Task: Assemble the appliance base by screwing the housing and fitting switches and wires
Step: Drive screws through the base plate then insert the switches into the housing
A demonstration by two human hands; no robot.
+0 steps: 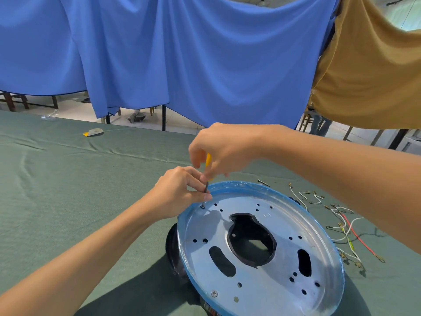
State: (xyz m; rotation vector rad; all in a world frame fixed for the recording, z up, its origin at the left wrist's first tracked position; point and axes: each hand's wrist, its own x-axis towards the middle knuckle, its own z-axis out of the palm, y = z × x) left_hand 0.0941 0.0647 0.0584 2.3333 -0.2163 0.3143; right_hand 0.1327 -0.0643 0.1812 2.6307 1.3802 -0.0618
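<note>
the right hand (224, 148) is closed round a yellow-handled screwdriver (207, 172), held upright. the left hand (180, 193) pinches its thin steel shaft over a small screw (202, 206) in the round, shiny metal housing plate (262, 247), which lies on wrinkled green cloth (68, 190) beside loose wires (346, 226).

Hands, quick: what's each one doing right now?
Left hand: fingers pinched on the screwdriver shaft, steadying it at the metal plate.
Right hand: closed on the screwdriver's yellow handle.
</note>
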